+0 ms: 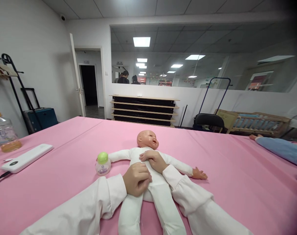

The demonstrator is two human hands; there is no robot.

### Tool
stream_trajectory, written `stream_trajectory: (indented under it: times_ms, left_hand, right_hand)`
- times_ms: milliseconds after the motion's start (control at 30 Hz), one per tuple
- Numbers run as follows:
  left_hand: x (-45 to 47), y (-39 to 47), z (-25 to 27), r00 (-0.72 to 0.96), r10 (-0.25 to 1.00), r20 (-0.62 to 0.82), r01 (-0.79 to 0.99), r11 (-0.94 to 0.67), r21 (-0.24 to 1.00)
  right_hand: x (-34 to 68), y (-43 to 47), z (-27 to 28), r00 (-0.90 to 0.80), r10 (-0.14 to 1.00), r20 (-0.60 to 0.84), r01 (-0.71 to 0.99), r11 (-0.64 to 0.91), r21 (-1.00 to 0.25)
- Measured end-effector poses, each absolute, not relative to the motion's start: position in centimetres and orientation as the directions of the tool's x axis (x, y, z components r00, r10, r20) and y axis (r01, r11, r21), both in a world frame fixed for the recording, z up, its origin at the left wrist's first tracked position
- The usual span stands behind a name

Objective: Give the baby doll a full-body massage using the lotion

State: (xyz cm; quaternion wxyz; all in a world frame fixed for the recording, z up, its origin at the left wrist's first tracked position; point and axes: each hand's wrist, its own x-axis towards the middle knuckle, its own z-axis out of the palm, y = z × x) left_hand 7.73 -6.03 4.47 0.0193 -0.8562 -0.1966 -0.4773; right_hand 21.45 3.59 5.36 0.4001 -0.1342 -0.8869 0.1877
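A baby doll (160,178) with a white cloth body lies on its back, its head away from me and its arms spread. Over its belly, my left hand (138,179) is closed, fingers curled in; whatever they may hold is hidden. My right hand (155,161) rests on the doll's chest just below the neck, fingers laid fairly flat across the cloth. To the left, by the doll's hand, stands a small clear bottle (103,165) with a green cap.
A pink cover (72,182) spreads over the table. At left are a white power bank (28,157) with a cable and a large clear jar (3,130). Another doll's blue sleeve (278,147) shows at right. Behind stand a black chair (209,121) and stacked shelves (143,109).
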Motion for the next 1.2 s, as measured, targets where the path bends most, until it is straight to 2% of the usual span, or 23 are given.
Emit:
stream_trajectory:
  times_ms: [100,200,267,333,433,533,600,700,800,900,1033,1100,1200]
  left_hand:
    - [7.8,-5.9,4.8,0.592,0.257,0.764,0.221,-0.963,0.153]
    - [7.9,-5.7,5.2,0.692,0.281,0.665,0.205,-0.960,0.193]
    - [7.8,-5.5,5.3,0.692,0.362,0.624,0.285,-0.932,0.225]
    - [7.7,-5.4,5.2,0.629,0.463,0.625,0.391,-0.883,0.261]
    - [7.4,-5.3,4.8,0.436,0.592,0.678,0.527,-0.778,0.342]
    - [7.1,-5.2,4.2,0.252,0.650,0.717,0.624,-0.675,0.392]
    - [6.9,-5.3,4.0,0.194,0.655,0.730,0.682,-0.625,0.380]
    - [6.4,-5.8,3.7,0.161,0.643,0.749,0.760,-0.565,0.322]
    - [5.8,-6.3,3.5,0.187,0.625,0.758,0.806,-0.539,0.245]
    - [5.3,-6.2,3.6,0.210,0.640,0.739,0.809,-0.538,0.237]
    - [4.7,-4.5,3.9,0.106,0.660,0.744,0.823,-0.478,0.307]
    - [4.3,-3.2,3.9,0.112,0.667,0.737,0.840,-0.460,0.288]
    - [3.5,-1.5,3.3,0.157,0.756,0.635,0.904,-0.369,0.216]
  right_hand:
    - [21.0,3.1,6.1,-0.803,0.269,0.531,0.037,0.913,-0.406]
    - [20.8,3.4,6.4,-0.830,0.282,0.480,0.114,0.930,-0.350]
    - [21.0,4.1,6.3,-0.798,0.321,0.511,0.169,0.932,-0.321]
    - [21.4,4.7,5.9,-0.732,0.386,0.561,0.226,0.915,-0.334]
    - [22.1,5.2,5.3,-0.612,0.508,0.606,0.306,0.859,-0.410]
    - [23.0,5.2,4.5,-0.513,0.584,0.629,0.385,0.812,-0.440]
    - [24.0,5.2,3.6,-0.463,0.613,0.640,0.444,0.786,-0.431]
    - [26.3,4.8,2.0,-0.421,0.623,0.660,0.547,0.754,-0.363]
    - [28.9,3.5,0.8,-0.423,0.598,0.681,0.641,0.728,-0.242]
    - [30.4,1.7,0.8,-0.457,0.592,0.664,0.705,0.696,-0.136]
    - [30.2,0.8,1.5,-0.443,0.592,0.673,0.744,0.662,-0.092]
    - [29.6,1.1,1.7,-0.431,0.616,0.659,0.775,0.628,-0.079]
    - [29.2,1.8,1.7,-0.410,0.726,0.552,0.844,0.531,-0.073]
